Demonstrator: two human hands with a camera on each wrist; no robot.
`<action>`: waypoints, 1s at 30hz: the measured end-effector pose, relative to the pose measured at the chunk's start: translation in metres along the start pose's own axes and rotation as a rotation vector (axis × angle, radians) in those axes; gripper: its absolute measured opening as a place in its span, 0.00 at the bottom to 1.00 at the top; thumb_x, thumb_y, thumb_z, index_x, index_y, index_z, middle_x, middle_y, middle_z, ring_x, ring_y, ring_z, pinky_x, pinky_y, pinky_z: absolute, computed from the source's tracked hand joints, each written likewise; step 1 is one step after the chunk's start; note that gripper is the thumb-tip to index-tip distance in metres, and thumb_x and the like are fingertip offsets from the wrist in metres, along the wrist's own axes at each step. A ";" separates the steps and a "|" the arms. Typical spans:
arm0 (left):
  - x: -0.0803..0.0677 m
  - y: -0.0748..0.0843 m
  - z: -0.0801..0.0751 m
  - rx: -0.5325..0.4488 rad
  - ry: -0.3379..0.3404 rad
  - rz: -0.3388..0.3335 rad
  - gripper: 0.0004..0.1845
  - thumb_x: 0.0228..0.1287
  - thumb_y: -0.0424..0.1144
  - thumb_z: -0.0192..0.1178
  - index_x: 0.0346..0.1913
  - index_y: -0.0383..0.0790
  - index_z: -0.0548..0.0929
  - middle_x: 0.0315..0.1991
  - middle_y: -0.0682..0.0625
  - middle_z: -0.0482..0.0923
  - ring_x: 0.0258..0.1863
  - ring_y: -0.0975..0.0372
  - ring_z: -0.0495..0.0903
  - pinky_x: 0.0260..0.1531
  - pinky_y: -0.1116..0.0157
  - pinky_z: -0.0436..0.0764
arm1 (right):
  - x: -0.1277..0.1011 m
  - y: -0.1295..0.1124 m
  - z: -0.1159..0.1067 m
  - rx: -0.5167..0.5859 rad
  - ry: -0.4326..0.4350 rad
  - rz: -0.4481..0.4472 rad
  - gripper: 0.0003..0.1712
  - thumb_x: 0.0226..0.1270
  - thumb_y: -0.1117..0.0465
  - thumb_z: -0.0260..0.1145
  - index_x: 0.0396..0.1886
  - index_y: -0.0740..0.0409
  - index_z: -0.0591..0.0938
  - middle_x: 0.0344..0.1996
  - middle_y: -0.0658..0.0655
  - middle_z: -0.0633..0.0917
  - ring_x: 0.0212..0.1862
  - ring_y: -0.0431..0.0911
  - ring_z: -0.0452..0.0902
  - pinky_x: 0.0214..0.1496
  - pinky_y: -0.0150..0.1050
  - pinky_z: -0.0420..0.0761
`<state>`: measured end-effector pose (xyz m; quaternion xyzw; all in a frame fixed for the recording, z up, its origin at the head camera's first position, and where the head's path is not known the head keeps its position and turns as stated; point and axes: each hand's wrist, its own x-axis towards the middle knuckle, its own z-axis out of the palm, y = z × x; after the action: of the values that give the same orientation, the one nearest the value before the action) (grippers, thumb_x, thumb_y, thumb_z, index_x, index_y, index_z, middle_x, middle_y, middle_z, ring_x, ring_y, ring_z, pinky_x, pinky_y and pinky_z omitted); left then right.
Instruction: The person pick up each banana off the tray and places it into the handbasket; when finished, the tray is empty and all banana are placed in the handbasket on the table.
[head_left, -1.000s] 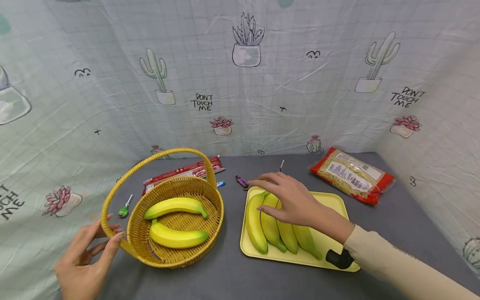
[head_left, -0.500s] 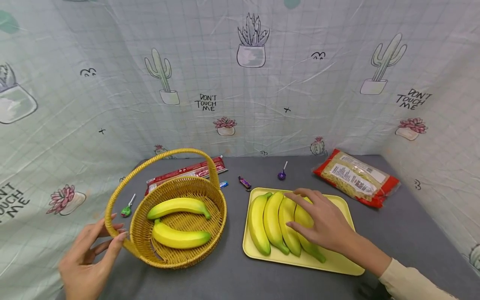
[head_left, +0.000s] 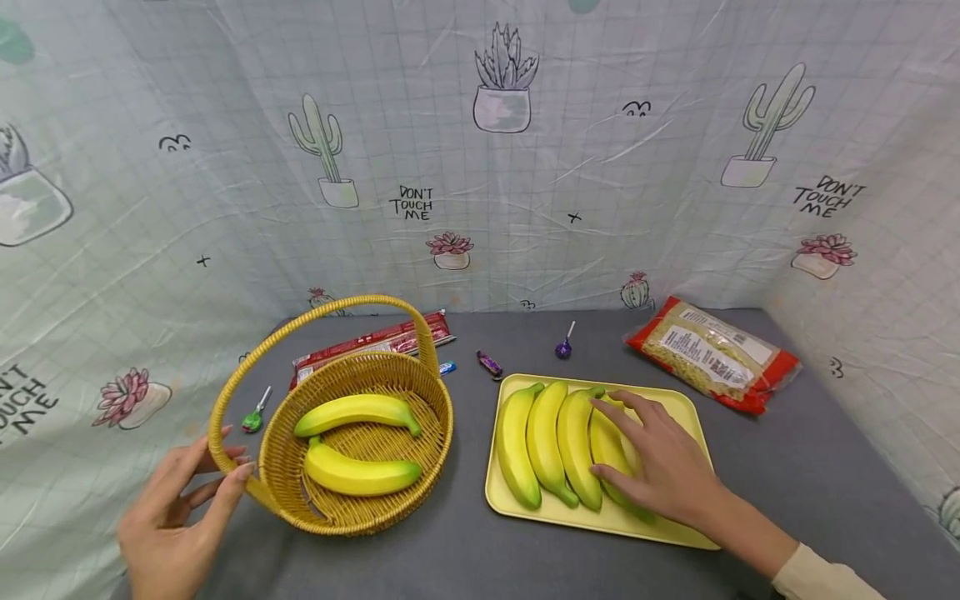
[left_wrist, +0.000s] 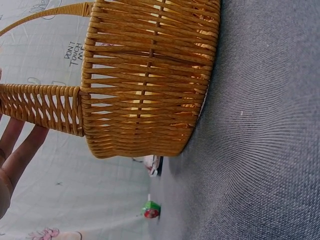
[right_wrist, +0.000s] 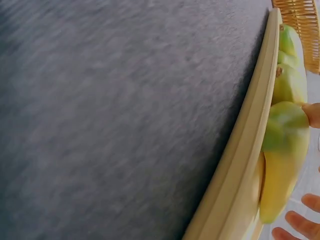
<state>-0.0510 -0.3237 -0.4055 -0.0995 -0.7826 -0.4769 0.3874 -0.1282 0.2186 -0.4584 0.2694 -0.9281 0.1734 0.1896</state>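
Grey table (head_left: pixel 525 558) walled by cactus-print cloth (head_left: pixel 525 192); both hands, left hand (head_left: pixel 176 517) and right hand (head_left: pixel 663 467), lie with fingers relaxed.

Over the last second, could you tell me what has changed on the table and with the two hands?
The right hand moved from over the far ends of the left bananas, across the yellow tray to the right and nearer, and now lies on the rightmost banana. That uncovered the purple lollipop. The left hand stays at the basket handle; the two bananas in the basket have not moved.
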 end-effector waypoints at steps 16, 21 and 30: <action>0.000 0.001 0.001 -0.015 0.011 0.004 0.26 0.56 0.07 0.66 0.60 0.16 0.81 0.52 0.35 0.83 0.45 0.59 0.86 0.41 0.73 0.88 | -0.021 0.025 -0.003 -0.032 -0.004 0.023 0.44 0.58 0.54 0.78 0.77 0.46 0.75 0.68 0.61 0.75 0.60 0.59 0.76 0.36 0.57 0.87; 0.000 0.000 0.001 -0.036 0.010 0.016 0.26 0.56 0.07 0.66 0.60 0.15 0.81 0.52 0.34 0.83 0.46 0.59 0.86 0.41 0.73 0.88 | -0.026 0.030 -0.001 -0.029 -0.014 0.051 0.43 0.59 0.56 0.78 0.76 0.46 0.76 0.66 0.61 0.76 0.54 0.55 0.78 0.34 0.51 0.85; 0.000 0.001 0.001 -0.038 0.008 0.016 0.26 0.56 0.07 0.66 0.60 0.15 0.80 0.51 0.34 0.83 0.46 0.60 0.86 0.41 0.72 0.88 | -0.026 0.032 0.000 0.057 -0.062 0.104 0.43 0.61 0.60 0.78 0.77 0.48 0.75 0.64 0.60 0.77 0.56 0.56 0.77 0.42 0.57 0.87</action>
<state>-0.0511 -0.3228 -0.4053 -0.1115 -0.7709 -0.4891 0.3925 -0.1256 0.2552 -0.4765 0.2315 -0.9409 0.2011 0.1436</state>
